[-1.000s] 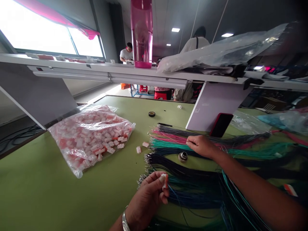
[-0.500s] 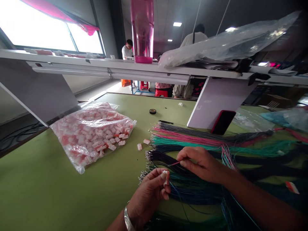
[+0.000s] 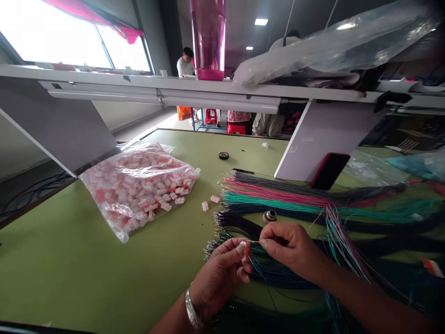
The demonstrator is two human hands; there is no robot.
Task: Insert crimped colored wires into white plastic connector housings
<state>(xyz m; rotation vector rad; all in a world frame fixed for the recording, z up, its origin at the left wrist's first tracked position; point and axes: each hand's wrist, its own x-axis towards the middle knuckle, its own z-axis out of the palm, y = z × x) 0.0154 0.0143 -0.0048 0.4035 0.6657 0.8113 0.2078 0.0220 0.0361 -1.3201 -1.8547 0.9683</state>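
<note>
Pinched between the thumb and fingers of my left hand [image 3: 225, 266] is a small white and orange connector housing [image 3: 245, 251], with blue and dark wires trailing from it. My right hand [image 3: 290, 246] pinches a pink wire [image 3: 255, 241] close to its end, and the wire's tip meets the housing's upper part. Whether the tip is inside the housing I cannot tell. Beneath both hands lie bundles of dark wires [image 3: 239, 222] with metal terminals at their left ends. Green wires [image 3: 264, 200] and pink wires [image 3: 257, 187] lie farther back.
A clear bag of connector housings [image 3: 139, 185] lies on the left, with two loose housings [image 3: 205, 206] beside it. Black tape [image 3: 224, 155], a round metal-rimmed object [image 3: 269, 216] and a phone [image 3: 330, 170] are on the table. A shelf [image 3: 139, 80] spans above, bearing a pink bottle [image 3: 208, 41].
My right hand has moved down and nearer to the left hand, bringing the pink wire's tip to the housing. The round metal-rimmed object has come into sight. The view has shifted slightly.
</note>
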